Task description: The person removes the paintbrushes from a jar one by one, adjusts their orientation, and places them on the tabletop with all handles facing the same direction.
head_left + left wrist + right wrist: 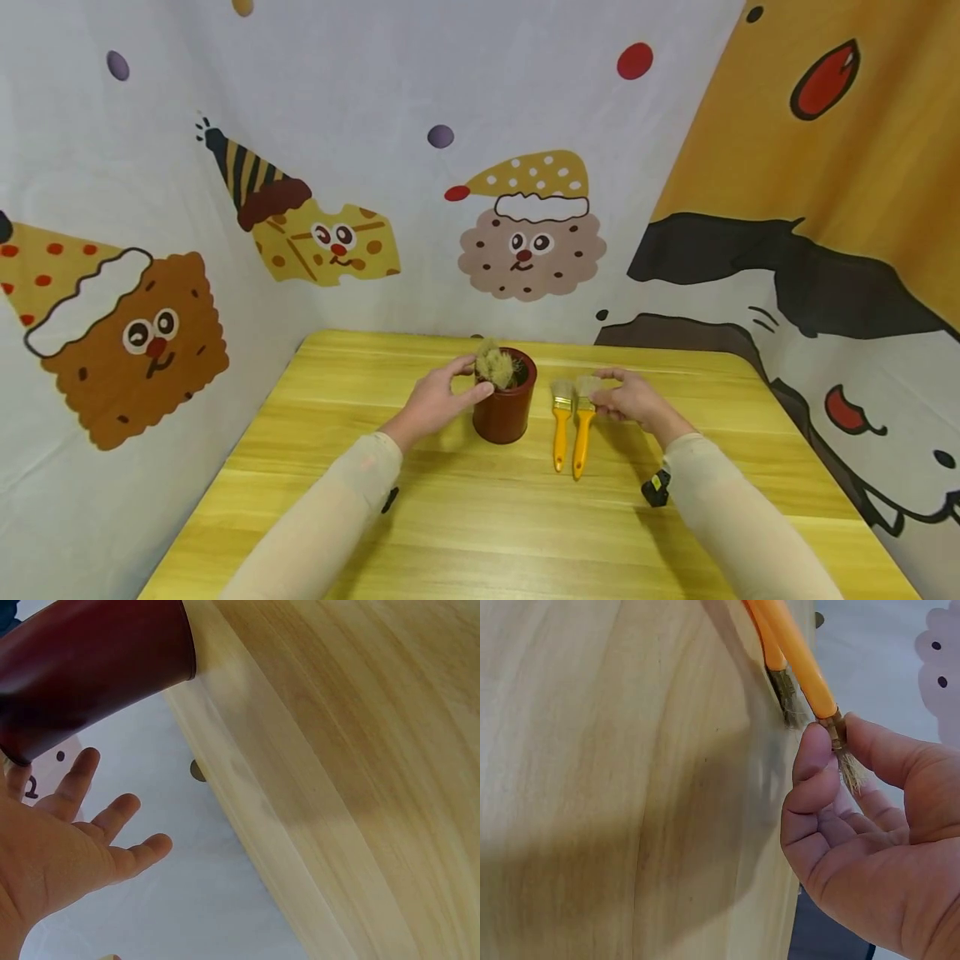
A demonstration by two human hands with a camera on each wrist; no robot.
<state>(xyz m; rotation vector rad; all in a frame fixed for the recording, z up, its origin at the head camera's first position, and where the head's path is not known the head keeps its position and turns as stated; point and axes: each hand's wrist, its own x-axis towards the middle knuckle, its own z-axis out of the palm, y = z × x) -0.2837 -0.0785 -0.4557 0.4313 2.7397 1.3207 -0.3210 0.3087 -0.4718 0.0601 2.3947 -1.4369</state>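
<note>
A dark red cylindrical cup stands upright on the table, with tan, bristly tops showing at its mouth. My left hand is at the cup's left rim, thumb in front and fingers behind. In the left wrist view several fingers are spread beside the cup; the thumb is hidden there. To the cup's right, my right hand pinches a paintbrush with a yellow-orange handle by its metal band, thumb against fingers. A second, similar paintbrush lies just left of it, handle towards me.
The wood-grain table reaches back to a white curtain printed with cartoon figures. An orange and black printed part of the cloth hangs at the right. Small black devices sit at the wrists.
</note>
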